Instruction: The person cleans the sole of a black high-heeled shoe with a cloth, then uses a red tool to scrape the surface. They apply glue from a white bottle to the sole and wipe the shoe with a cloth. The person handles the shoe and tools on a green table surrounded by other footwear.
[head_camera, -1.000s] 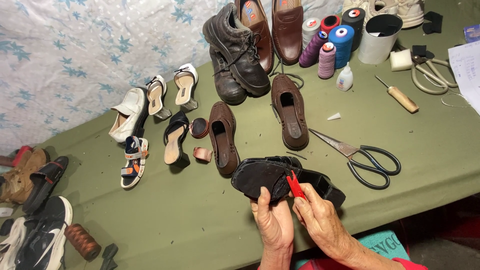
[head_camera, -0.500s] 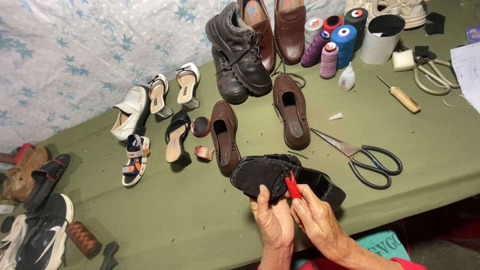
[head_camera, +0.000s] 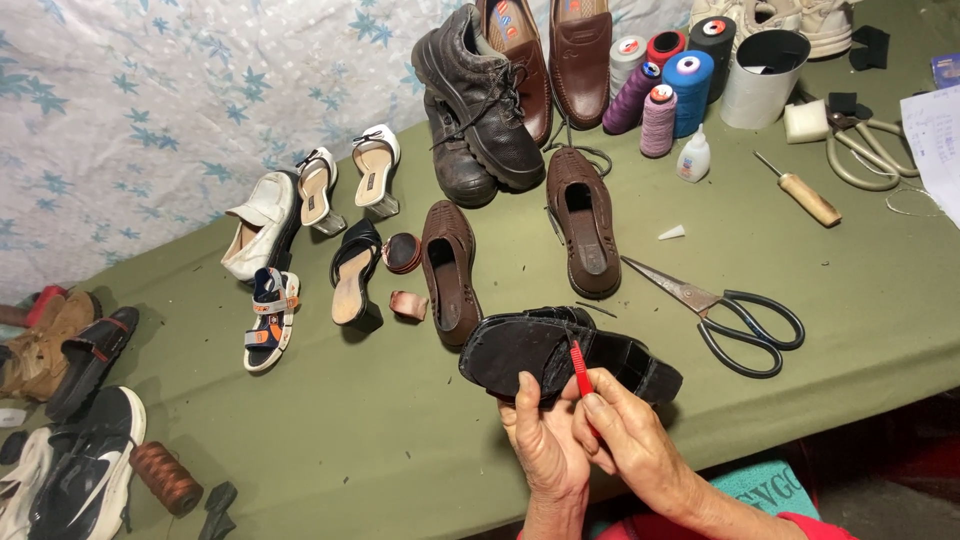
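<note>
I see my left hand (head_camera: 543, 440) with its grip closed on the black shoe (head_camera: 560, 352), sole up at the near edge of the green surface (head_camera: 400, 450). My right hand (head_camera: 625, 435) pinches a red-handled tool (head_camera: 579, 368) against the sole — scissors (head_camera: 725, 310) lie just beside, brown shoes (head_camera: 450, 270) behind.

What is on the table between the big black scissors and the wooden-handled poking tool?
Between the scissors and the wooden-handled awl, the head view shows only bare green table cover. A small white cone tip lies off to the side.
</note>
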